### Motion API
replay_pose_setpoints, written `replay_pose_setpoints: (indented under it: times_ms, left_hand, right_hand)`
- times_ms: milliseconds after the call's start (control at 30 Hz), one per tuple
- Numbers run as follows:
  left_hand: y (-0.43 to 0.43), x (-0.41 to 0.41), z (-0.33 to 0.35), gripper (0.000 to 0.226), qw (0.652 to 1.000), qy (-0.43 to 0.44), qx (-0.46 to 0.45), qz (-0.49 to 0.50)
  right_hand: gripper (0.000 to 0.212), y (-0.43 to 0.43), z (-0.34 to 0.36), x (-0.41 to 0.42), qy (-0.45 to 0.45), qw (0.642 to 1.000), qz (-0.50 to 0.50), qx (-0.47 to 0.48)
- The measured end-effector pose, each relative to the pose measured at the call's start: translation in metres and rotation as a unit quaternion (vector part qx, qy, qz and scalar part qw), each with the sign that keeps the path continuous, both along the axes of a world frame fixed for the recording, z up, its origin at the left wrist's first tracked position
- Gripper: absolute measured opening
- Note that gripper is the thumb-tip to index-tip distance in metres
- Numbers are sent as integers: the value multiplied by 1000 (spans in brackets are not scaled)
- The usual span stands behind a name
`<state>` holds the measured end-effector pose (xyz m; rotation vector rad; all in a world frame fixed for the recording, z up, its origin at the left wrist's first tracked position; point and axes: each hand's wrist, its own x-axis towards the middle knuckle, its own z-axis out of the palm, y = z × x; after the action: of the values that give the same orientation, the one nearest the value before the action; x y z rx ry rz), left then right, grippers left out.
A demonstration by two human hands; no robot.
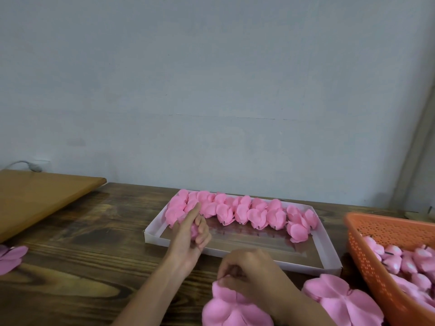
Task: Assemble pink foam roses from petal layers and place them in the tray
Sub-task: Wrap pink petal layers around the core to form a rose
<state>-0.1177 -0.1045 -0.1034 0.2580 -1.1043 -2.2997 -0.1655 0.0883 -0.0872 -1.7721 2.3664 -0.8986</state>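
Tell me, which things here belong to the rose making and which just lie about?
In the job: left hand holding a rose bud; right hand pinching petal layers; second petal stack; tray of finished roses; orange basket of buds.
Lying about: brown board; grey cable.

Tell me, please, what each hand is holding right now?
Left hand: closed round a small pink rose bud.
Right hand: fingertips pinching the edge of a pink petal layer.
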Motion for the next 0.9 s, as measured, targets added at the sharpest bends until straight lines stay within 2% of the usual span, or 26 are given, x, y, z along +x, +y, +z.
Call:
replay_pose_setpoints:
  times_ms: [133, 233, 300, 567, 733, 900]
  left_hand:
    - [1, 1, 2, 42, 1000, -2, 7, 3]
    - [3, 1, 3, 43, 1000, -8, 1, 8]
    - [4, 1, 4, 43, 1000, -9, -2, 7]
    - [7, 0, 4, 44, 1000, 3, 4, -5]
    - [7, -1, 2, 43, 1000, -1, -9, -9]
    - [6, 0, 1, 44, 1000, -1, -13, -10]
  right_hand:
    - [12, -1, 1, 1, -37, 999, 13, 2]
    - [29, 1, 1, 0, -72, 997, 12, -7]
    - [33, 1, 1, -2, -74, 997, 11, -8]
    - [20, 2, 3, 0, -78, 997, 16, 1]
    - [17, 2, 5, 2, -40, 998, 38, -4]
    - [3, 5, 8, 3, -30, 997, 66, -3]
